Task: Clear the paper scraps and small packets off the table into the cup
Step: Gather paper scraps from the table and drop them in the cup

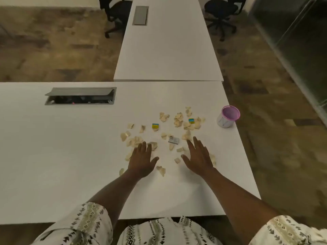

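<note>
Both hands, left [142,157] and right [198,156], lie flat and empty among scraps [178,119]; cup [228,116] stands beyond-right, nearer the right hand.

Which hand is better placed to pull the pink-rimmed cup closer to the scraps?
Likely the right hand. It is open, nearer the cup, which stands near the right edge of the table. The left hand, also open, is farther off, with most paper scraps between it and the cup.
</note>
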`<state>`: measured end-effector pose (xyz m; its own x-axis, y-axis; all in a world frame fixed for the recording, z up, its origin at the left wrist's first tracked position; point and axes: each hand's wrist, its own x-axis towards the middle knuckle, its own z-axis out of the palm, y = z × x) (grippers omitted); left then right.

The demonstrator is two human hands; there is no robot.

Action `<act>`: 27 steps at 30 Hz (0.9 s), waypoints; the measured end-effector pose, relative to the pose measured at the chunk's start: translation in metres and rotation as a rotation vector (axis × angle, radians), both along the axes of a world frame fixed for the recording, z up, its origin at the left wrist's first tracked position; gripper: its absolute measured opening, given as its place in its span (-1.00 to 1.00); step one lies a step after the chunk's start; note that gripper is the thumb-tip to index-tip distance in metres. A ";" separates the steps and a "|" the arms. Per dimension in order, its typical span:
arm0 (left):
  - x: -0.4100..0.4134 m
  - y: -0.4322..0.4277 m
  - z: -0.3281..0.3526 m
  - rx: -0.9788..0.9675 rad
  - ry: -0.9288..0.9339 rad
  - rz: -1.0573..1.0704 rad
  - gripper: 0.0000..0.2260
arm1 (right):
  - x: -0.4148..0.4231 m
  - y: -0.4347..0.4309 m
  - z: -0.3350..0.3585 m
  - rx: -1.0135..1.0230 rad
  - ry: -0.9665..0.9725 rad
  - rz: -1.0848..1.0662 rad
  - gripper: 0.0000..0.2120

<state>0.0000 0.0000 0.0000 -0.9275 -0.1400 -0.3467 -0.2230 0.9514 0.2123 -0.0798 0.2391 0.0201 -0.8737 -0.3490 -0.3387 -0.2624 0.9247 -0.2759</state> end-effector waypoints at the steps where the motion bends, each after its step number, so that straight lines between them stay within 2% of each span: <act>1: 0.004 -0.002 -0.003 0.005 -0.017 0.008 -0.31 | 0.003 0.001 -0.003 0.012 -0.013 -0.009 -0.29; 8: 0.057 -0.030 -0.019 -0.070 0.032 0.116 -0.28 | 0.008 0.029 -0.027 0.082 -0.078 -0.308 -0.25; 13: 0.087 -0.037 -0.033 -0.072 -0.077 0.280 -0.21 | 0.009 0.044 -0.039 0.061 -0.216 -0.460 -0.17; 16: 0.091 -0.035 -0.039 -0.016 -0.125 0.330 -0.21 | 0.009 0.040 -0.042 0.060 -0.199 -0.436 -0.20; 20: 0.084 -0.029 -0.041 0.015 -0.126 0.291 -0.31 | 0.007 0.028 -0.043 0.108 -0.122 -0.315 -0.34; 27: 0.069 -0.022 -0.034 0.093 -0.091 0.270 -0.67 | 0.003 0.022 -0.047 0.081 -0.016 -0.187 -0.63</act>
<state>0.0686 -0.0221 -0.0342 -0.8255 -0.3410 -0.4497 -0.4875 0.8323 0.2638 -0.0772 0.2613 -0.0272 -0.9149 -0.1520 -0.3739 -0.0800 0.9763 -0.2010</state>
